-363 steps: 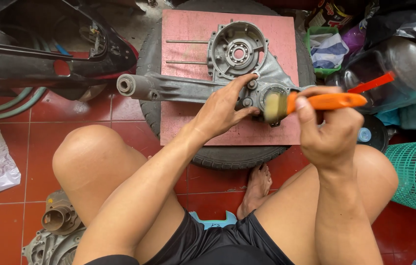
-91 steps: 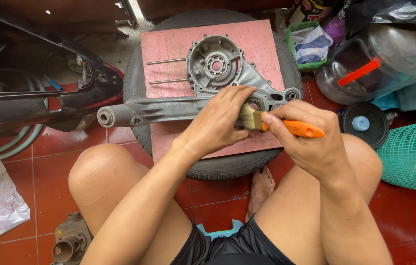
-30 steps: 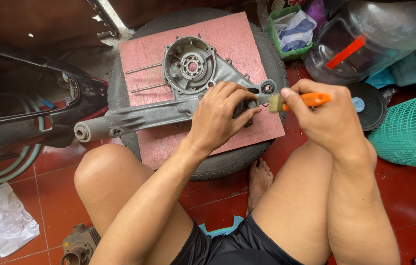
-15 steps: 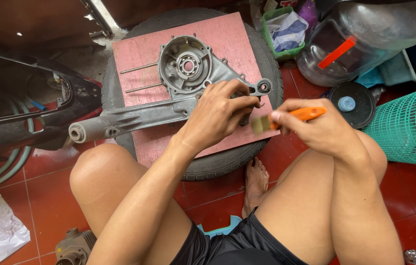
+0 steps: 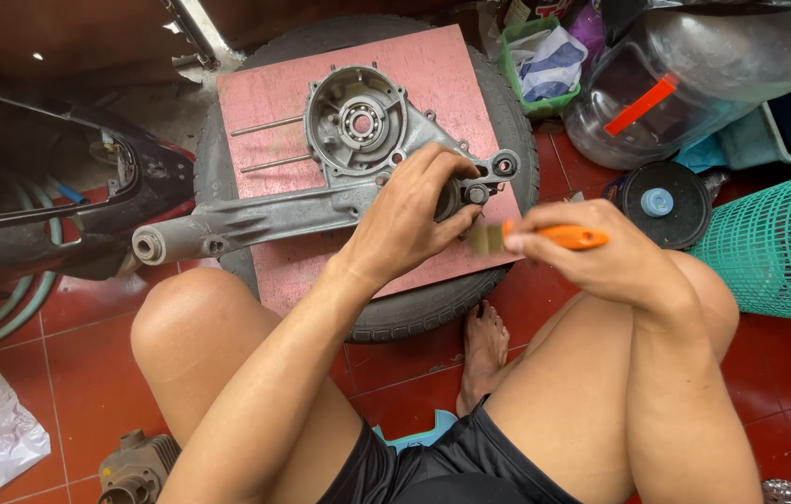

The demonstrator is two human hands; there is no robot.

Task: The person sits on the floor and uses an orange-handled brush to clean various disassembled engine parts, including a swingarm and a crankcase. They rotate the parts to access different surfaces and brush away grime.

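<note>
Where both hands meet: one brush [image 5: 545,237] (orange handle), one engine casing [image 5: 339,177]

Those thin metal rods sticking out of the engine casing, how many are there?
2. Upper rod and lower rod both lie over the pink board, left of the casing. More may be hidden.

The right hand [image 5: 601,257] has drawn the orange-handled brush [image 5: 545,236] off the grey engine casing [image 5: 358,159]. 12.1 s ago and 3.0 s ago the bristles lay against the casing's lower right end, beside the left hand [image 5: 409,219]; 1.0 s ago they were at its edge; now they hang blurred over the tyre [image 5: 507,112] rim, just clear of the metal. The left hand's fingers have curled further over that same end. The view has also shifted, showing more floor on the right.
</note>
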